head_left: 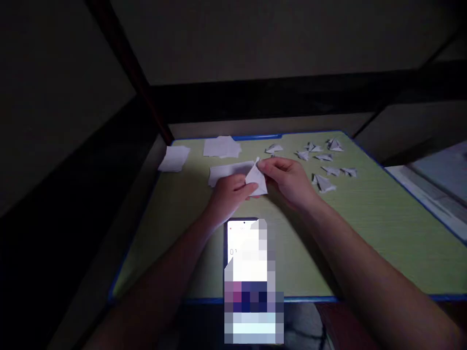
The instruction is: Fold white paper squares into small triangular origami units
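Above the middle of the table, a partly folded piece of white paper point(257, 183) is held between both hands. My left hand point(230, 190) grips its lower left side, the thumb lying across the front. At its narrow top, my right hand point(286, 177) pinches the upper right edge between thumb and fingers. Some of the right fingers are hidden behind the paper. Just behind my left hand lies a flat white paper sheet point(228, 170). Several small folded paper figures point(323, 183) lie to the right of my right hand.
The pale green table point(379, 233) has a blue edge. Stacks of white paper lie at the back, one in the left corner point(175, 159) and another nearer the middle point(221, 146). A lit phone point(241, 243), partly pixelated, is at the front. Papers point(430, 189) lie beyond the right edge.
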{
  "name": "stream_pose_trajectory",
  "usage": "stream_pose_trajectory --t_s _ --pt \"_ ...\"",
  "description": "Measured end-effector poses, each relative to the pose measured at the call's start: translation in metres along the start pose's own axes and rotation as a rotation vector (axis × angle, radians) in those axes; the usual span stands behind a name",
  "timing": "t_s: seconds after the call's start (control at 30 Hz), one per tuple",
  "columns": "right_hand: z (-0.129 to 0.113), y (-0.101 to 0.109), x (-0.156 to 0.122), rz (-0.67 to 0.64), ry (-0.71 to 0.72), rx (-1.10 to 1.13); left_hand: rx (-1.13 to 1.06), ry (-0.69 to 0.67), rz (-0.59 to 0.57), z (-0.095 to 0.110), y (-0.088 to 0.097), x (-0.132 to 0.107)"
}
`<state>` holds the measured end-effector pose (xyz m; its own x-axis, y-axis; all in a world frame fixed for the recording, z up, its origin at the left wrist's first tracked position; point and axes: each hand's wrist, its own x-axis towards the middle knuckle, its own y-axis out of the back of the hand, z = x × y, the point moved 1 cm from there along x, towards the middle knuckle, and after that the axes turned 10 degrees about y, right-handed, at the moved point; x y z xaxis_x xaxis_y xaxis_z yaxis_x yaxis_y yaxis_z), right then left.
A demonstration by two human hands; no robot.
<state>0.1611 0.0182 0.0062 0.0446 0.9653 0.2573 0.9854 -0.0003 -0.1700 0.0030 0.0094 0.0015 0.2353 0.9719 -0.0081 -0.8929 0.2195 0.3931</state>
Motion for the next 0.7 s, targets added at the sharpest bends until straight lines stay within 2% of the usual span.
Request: stream_pose_trajectory --t_s 0.2,0.4,0.7 --pt "0.0015 -0.0031 -0.001 0.006 0.007 0.003 -0.136 0.024 -0.104 -0.0036 -0.0034 0.0015" --pt "0.002 -0.003 -0.0009 -0.009 0.027 0.007 -0.224 0.07 -0.147 0.0005 -0.0049 0.0008" --pt "-0.0024 -0.0009 0.0 -0.091 0.099 -0.151 -0.217 0.091 -0.058 0.0009 -0.0024 0.0032"
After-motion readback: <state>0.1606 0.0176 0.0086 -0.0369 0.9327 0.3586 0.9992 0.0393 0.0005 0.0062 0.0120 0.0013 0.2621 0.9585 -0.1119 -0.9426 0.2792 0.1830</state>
